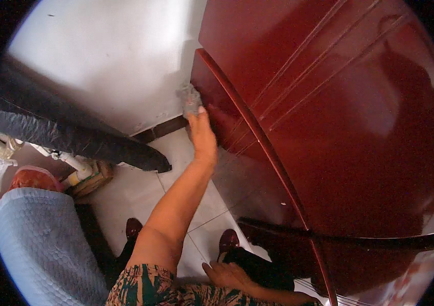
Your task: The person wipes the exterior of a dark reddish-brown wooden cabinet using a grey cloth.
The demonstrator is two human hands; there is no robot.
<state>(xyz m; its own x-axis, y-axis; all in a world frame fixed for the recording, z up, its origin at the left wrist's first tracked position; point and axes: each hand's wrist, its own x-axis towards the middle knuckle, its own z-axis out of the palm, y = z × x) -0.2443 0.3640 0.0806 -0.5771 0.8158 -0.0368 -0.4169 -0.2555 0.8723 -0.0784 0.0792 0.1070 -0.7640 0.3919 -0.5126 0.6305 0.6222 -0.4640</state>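
Patterned sleeve (143,283) nearest, we hold a grey cloth (191,98) in our left hand (202,136) at the far edge of the red panel (354,158) beside the white wall (110,56), seemingly mid-wipe with done and undone stretches indistinguishable, while whether our lowered right hand (231,276) grasps anything we cannot tell.

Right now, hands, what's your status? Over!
Left hand holding gray rag beside red panel. Right hand low, near dark trouser leg. Long black bundle at left.
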